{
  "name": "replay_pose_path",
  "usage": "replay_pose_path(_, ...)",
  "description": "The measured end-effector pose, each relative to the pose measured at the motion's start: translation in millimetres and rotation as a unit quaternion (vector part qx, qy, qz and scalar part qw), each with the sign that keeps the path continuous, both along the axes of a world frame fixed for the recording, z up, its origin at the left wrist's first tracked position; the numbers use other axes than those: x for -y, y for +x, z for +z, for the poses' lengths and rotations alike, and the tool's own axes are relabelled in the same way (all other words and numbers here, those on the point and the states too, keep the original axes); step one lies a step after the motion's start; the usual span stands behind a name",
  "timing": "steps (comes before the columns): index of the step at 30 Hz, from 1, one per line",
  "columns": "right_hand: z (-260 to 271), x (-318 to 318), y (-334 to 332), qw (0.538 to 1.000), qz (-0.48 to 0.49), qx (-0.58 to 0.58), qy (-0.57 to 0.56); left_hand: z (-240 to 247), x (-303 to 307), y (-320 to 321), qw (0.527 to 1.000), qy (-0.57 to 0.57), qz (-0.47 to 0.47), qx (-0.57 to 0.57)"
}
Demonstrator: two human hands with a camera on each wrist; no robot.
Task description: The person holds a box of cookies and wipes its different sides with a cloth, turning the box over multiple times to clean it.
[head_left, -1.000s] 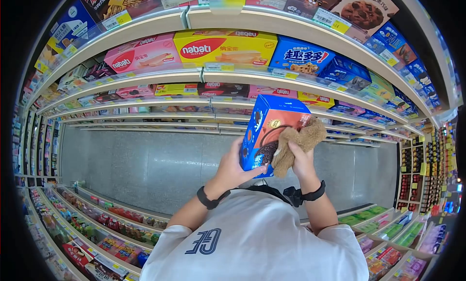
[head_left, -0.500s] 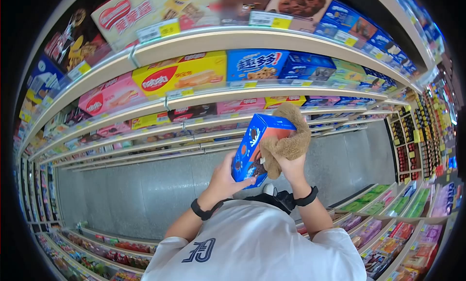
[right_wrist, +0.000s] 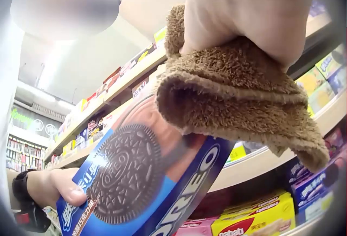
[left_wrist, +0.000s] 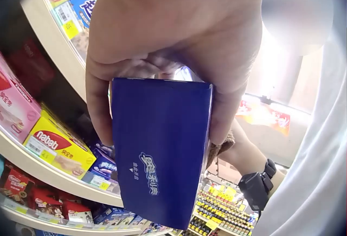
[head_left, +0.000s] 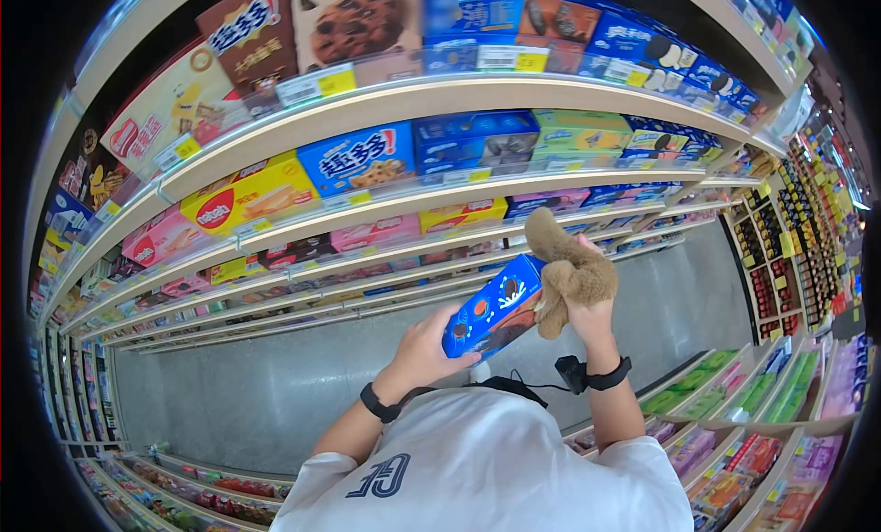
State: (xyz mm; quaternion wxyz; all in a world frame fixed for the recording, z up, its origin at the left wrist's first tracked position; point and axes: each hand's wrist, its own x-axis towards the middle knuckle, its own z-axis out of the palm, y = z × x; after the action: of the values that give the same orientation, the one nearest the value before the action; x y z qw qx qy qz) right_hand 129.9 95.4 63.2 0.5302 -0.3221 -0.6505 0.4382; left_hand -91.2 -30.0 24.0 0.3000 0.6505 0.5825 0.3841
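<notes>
My left hand [head_left: 427, 348] grips a blue Oreo cookie box [head_left: 491, 310] by one end, thumb on one side and fingers on the other. The box is tilted, its narrow blue side facing up in the head view. A large dark cookie picture [right_wrist: 127, 173] shows on its broad front in the right wrist view. In my right hand [head_left: 592, 323] is a bunched brown fluffy cloth [head_left: 580, 280], which overlaps the box's far right end. From the right wrist view, a loose fold of the cloth [right_wrist: 238, 103] hangs over the upper part of the box front.
Ahead, curved-looking shelves [head_left: 431, 188] hold boxed cookies and wafers, including a yellow nabati box [head_left: 248, 197] and a blue cookie box [head_left: 356, 160]. Grey floor [head_left: 248, 376] lies below. Low shelves of packaged snacks [head_left: 716, 477] stand behind, and a rack of jars [head_left: 771, 266] is at the right.
The box has turned so its narrow side faces up and its front is mostly hidden in the head view. The cloth has shifted from the front to the far end. The shelves have slid left.
</notes>
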Motion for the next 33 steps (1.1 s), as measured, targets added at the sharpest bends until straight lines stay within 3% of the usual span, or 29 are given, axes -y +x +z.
replay_pose_path(2, 0.5, -11.5, 20.1, 0.999, 0.014, 0.029, 0.006, 1.3, -11.0, 17.0, 1.0, 0.014, 0.005, -0.008)
replay_pose_path(5, 8.6, -25.7, 40.3, 0.969, 0.062, 0.185, 0.15, 3.4, -21.3, 35.2, 1.0, 0.0, 0.005, 0.002)
replay_pose_path(11, 23.2, -33.9, 44.6, 0.924, 0.062, 0.263, 0.271, 3.8, -24.9, 53.9, 0.999, -0.026, 0.034, -0.002)
replay_pose_path(33, 25.1, 15.2, -41.6, 0.932, 0.053, 0.236, 0.271, 11.7, 32.6, -20.7, 0.997, -0.018, 0.071, -0.007)
